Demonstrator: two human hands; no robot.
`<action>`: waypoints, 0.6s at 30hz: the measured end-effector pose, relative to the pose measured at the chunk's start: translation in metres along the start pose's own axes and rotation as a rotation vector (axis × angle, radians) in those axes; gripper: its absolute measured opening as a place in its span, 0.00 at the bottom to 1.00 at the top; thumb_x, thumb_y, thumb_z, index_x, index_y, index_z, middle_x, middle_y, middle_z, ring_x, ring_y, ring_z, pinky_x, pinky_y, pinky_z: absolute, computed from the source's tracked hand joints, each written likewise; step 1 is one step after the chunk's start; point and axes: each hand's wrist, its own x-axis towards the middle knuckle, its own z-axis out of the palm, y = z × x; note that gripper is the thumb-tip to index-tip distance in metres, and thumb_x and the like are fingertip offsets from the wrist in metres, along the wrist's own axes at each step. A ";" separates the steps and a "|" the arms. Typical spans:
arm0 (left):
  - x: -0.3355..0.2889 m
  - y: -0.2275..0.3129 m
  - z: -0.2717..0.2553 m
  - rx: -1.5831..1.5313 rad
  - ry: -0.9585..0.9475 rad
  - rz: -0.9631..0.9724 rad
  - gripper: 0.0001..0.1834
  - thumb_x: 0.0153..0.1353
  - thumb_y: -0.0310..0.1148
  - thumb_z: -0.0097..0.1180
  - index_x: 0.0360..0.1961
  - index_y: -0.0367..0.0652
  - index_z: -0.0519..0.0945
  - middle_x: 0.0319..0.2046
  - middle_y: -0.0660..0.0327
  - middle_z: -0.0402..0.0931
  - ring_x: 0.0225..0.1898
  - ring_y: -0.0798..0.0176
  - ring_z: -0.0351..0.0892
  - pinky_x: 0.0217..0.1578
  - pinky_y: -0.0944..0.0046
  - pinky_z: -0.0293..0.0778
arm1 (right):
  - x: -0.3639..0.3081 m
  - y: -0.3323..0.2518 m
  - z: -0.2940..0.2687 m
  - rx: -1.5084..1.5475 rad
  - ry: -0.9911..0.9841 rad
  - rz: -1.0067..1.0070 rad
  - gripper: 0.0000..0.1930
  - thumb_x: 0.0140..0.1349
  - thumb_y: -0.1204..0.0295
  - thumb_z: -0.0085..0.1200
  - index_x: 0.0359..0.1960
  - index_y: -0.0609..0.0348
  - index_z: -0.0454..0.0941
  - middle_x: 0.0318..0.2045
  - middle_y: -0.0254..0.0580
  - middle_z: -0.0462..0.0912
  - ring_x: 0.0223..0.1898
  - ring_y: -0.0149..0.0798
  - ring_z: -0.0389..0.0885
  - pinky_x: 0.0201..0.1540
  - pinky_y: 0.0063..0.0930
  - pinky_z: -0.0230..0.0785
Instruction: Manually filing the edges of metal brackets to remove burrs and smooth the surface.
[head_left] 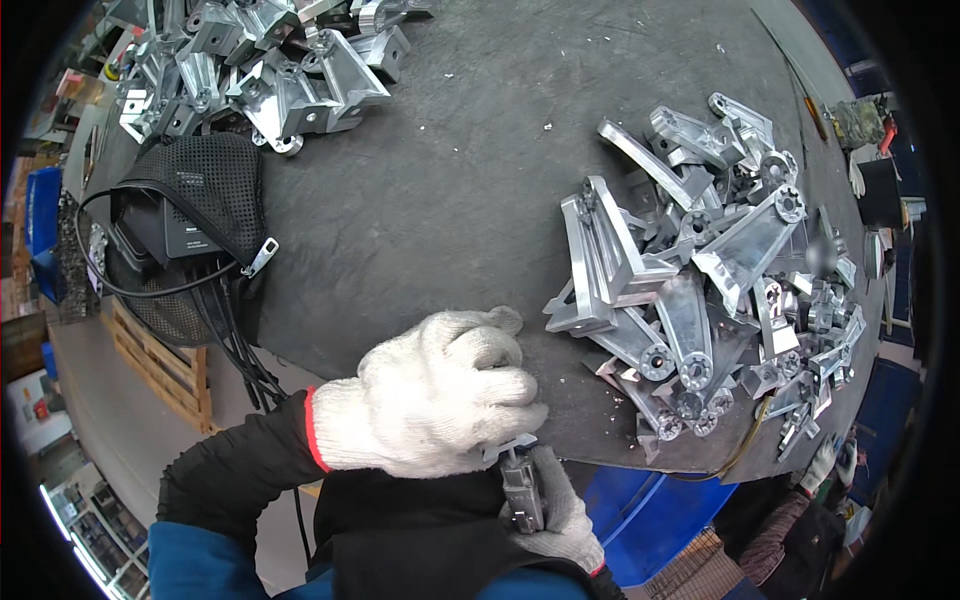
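Note:
My left hand [435,395], in a white knit glove with a red cuff, is curled closed near the table's front edge. A sliver of bright metal [511,447] shows under its fingers; the rest of that piece is hidden. Just below, my right hand [562,515], in a greyish glove, is wrapped round a grey blocky handheld piece [522,492]. Its upper end meets or nearly meets the metal sliver, and its exact kind cannot be made out. To the right lies a heap of silvery machined metal brackets [690,320] with round, holed ends.
Another pile of metal brackets [290,85] covers the far left of the dark table [430,200]. A black mesh pouch [215,190] with cables hangs over the left edge. Below the front edge is a blue bin [650,515]. Another person's gloved hands [825,465] show at lower right.

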 end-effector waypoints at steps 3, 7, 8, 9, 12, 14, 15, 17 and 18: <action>0.003 -0.001 -0.002 0.003 0.008 0.022 0.33 0.36 0.50 0.75 0.51 0.66 0.86 0.47 0.80 0.76 0.58 0.63 0.75 0.59 0.56 0.74 | -0.005 0.005 -0.019 -0.047 -0.062 -0.014 0.52 0.51 0.67 0.78 0.77 0.66 0.61 0.56 0.55 0.86 0.53 0.43 0.89 0.54 0.34 0.82; -0.002 0.001 -0.005 0.036 0.007 -0.016 0.33 0.36 0.49 0.75 0.50 0.66 0.87 0.46 0.79 0.77 0.57 0.63 0.76 0.59 0.55 0.75 | 0.017 -0.069 -0.050 -0.372 -0.461 0.266 0.43 0.58 0.59 0.71 0.73 0.59 0.64 0.52 0.55 0.87 0.48 0.58 0.89 0.50 0.45 0.84; -0.001 -0.001 -0.005 0.030 0.042 0.010 0.32 0.36 0.49 0.75 0.50 0.65 0.87 0.46 0.79 0.78 0.57 0.63 0.76 0.59 0.55 0.75 | 0.011 -0.065 -0.047 -0.374 -0.450 0.275 0.43 0.58 0.59 0.71 0.73 0.59 0.64 0.52 0.55 0.87 0.48 0.58 0.89 0.50 0.45 0.84; 0.002 -0.002 -0.003 0.022 0.077 0.042 0.31 0.36 0.48 0.75 0.49 0.65 0.88 0.45 0.79 0.78 0.57 0.62 0.77 0.58 0.55 0.75 | 0.002 -0.052 -0.043 -0.437 -0.393 0.152 0.40 0.61 0.58 0.68 0.72 0.58 0.64 0.52 0.56 0.86 0.48 0.61 0.88 0.48 0.49 0.83; 0.007 -0.001 -0.003 0.002 0.048 0.036 0.31 0.36 0.47 0.76 0.49 0.65 0.88 0.45 0.78 0.79 0.56 0.61 0.78 0.59 0.54 0.74 | 0.000 -0.054 -0.043 -0.475 -0.311 0.056 0.38 0.64 0.58 0.65 0.73 0.55 0.63 0.52 0.56 0.86 0.49 0.63 0.87 0.47 0.51 0.81; 0.005 0.004 -0.006 0.020 0.037 0.031 0.31 0.36 0.47 0.76 0.49 0.65 0.88 0.45 0.78 0.79 0.56 0.61 0.78 0.60 0.54 0.73 | -0.002 -0.056 -0.046 -0.452 -0.276 0.071 0.39 0.65 0.59 0.65 0.74 0.55 0.62 0.53 0.56 0.86 0.50 0.62 0.87 0.47 0.50 0.81; 0.007 0.004 -0.006 0.024 0.019 0.020 0.31 0.36 0.47 0.76 0.49 0.65 0.89 0.45 0.78 0.79 0.55 0.61 0.78 0.61 0.53 0.73 | -0.008 -0.049 -0.047 -0.313 -0.221 0.017 0.41 0.64 0.57 0.65 0.76 0.54 0.60 0.53 0.57 0.85 0.51 0.62 0.87 0.49 0.48 0.81; 0.006 0.006 -0.007 0.038 0.010 0.024 0.29 0.38 0.47 0.76 0.48 0.64 0.89 0.45 0.77 0.80 0.55 0.62 0.78 0.61 0.52 0.72 | -0.011 -0.062 -0.054 -0.204 -0.213 0.143 0.47 0.64 0.54 0.66 0.80 0.51 0.55 0.55 0.62 0.85 0.55 0.62 0.86 0.55 0.45 0.80; 0.005 0.007 -0.006 0.043 0.007 0.031 0.28 0.39 0.47 0.76 0.47 0.64 0.89 0.45 0.77 0.80 0.55 0.62 0.79 0.61 0.52 0.72 | -0.011 -0.066 -0.054 -0.196 -0.174 0.138 0.47 0.64 0.54 0.66 0.80 0.51 0.55 0.55 0.62 0.85 0.55 0.62 0.86 0.55 0.45 0.80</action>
